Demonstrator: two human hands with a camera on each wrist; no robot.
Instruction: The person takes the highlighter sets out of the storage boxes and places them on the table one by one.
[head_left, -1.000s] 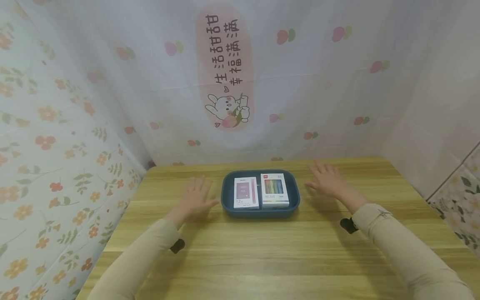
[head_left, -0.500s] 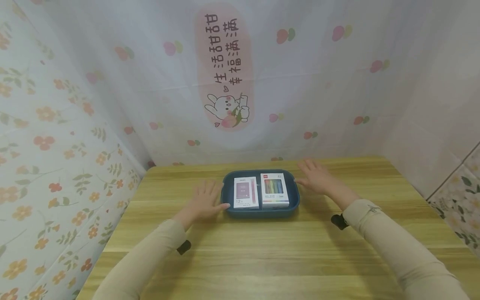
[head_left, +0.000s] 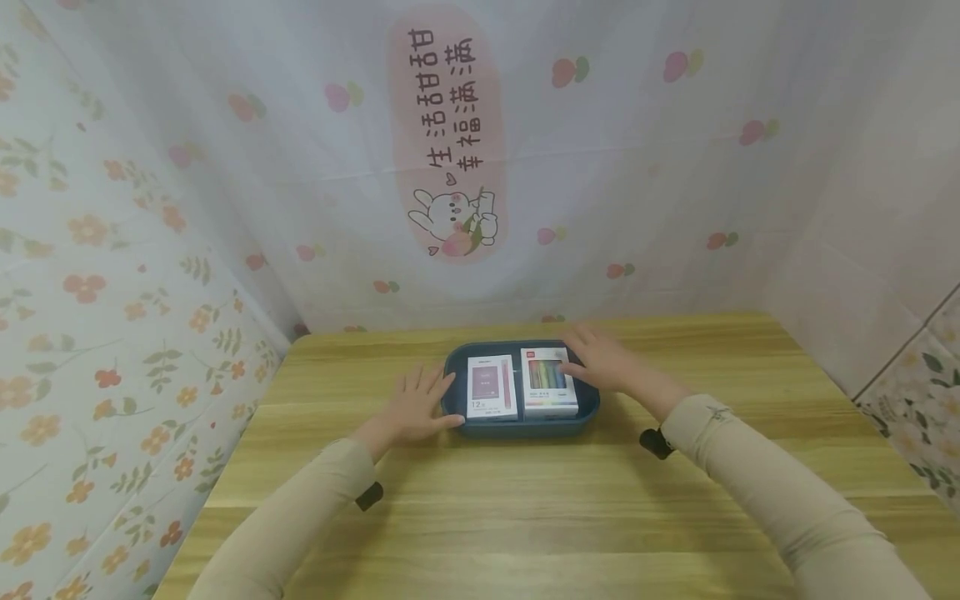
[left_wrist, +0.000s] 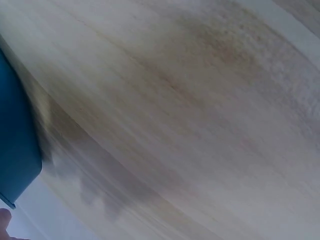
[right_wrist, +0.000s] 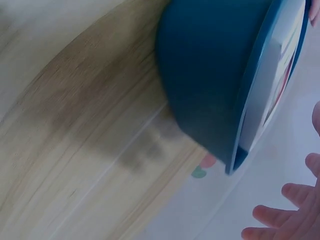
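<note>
A blue two-compartment container (head_left: 491, 430) sits on the wooden table. In its left compartment lies a white box with a purple panel (head_left: 484, 385); the right one holds a white box showing coloured sticks (head_left: 551, 403). My left hand (head_left: 411, 411) is at the container's left end, fingers spread and thumb overlapping the rim. My right hand (head_left: 611, 367) reaches over the right end, its thumb overlapping the coloured-stick box in the head view. The right wrist view shows the fingers (right_wrist: 272, 216) extended beyond the container's rim. Neither hand grips anything.
The wooden table (head_left: 480, 517) extends in front of the container. Behind it hangs a white curtain with a rabbit print (head_left: 457, 221); a floral curtain (head_left: 90, 333) is at the left. A dark device (head_left: 657, 443) shows under the right cuff, another (head_left: 370, 497) under the left.
Both hands have moved inward to the container, the right one leftward over its right end and the left one rightward to its left rim. The container and boxes have stayed in place.
</note>
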